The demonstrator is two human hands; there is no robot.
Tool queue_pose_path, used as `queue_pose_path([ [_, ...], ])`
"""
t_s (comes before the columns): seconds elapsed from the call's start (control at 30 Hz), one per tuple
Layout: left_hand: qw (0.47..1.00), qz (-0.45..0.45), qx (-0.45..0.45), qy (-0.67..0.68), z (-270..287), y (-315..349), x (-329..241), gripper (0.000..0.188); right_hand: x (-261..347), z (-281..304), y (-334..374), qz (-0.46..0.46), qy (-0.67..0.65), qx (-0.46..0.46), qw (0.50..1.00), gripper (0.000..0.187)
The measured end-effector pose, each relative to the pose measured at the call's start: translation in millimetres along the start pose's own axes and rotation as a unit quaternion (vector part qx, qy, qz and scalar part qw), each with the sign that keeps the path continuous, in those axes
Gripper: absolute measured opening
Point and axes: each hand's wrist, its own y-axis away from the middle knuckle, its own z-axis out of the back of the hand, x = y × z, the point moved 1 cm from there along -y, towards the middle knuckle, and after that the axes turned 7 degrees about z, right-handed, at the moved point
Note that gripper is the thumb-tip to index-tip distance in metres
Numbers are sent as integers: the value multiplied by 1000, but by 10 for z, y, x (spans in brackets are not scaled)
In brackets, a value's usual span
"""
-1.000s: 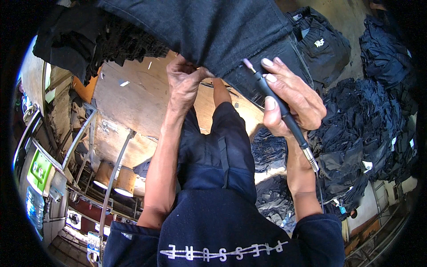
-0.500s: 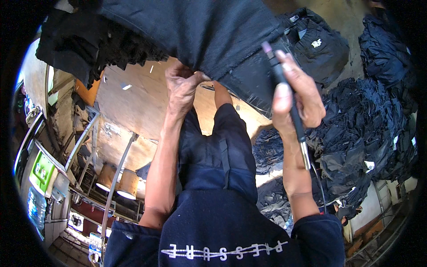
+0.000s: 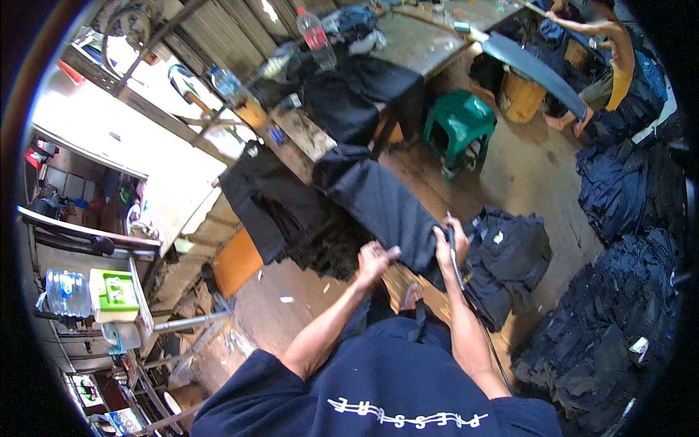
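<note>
A dark garment (image 3: pixel 393 204), which looks like a trouser leg, slopes down toward me from the cluttered bench. At its near left edge is my left hand (image 3: pixel 374 264), fingers curled and thumb laid along the cloth, pinching it. My right hand (image 3: pixel 444 255) is wrapped round a slim black pen-shaped tool (image 3: pixel 456 268) with a pinkish tip pointing up and away. A cord trails from the tool down past my right forearm. This hand is at the garment's near right edge; whether its fingers also hold the cloth cannot be made out.
Black garments (image 3: pixel 262 207) hang to the left. Folded black clothing (image 3: pixel 510 255) lies right, beside a big dark heap (image 3: pixel 604 313). Beyond stand a green plastic stool (image 3: pixel 466 116), a yellow drum (image 3: pixel 520 98) and a worktable (image 3: pixel 415 47). Another person (image 3: pixel 619 54) is at the far right.
My view has swung up to show more of the room. The right hand, raised with the tool before the cloth, is now down at its edge. The left hand stays at the cloth.
</note>
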Motion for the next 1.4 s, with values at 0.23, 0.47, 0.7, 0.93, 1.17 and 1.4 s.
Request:
queue_pose_path([
  [0.23,934,-353,-6,-54,887,-174,-715,34,-188,726,409,-127,44,-74,988,19],
  [0.47,899,-229,-97,-360,1848,-2593,-1104,126,25,466,645,-114,41,-204,971,20],
  [0.7,930,-252,185,-194,1747,-2515,-1134,62,-95,624,771,-108,63,-190,974,19],
  [0.93,865,-109,434,-227,1400,-1287,-1471,65,-202,1448,1138,-88,121,-197,969,18],
  [1.17,874,62,480,-35,-1167,-512,-1012,45,-60,3515,1945,6,282,-327,902,15],
  [1.4,903,88,419,-47,-2384,1199,1198,51,-258,4087,2647,-166,329,-265,891,20],
])
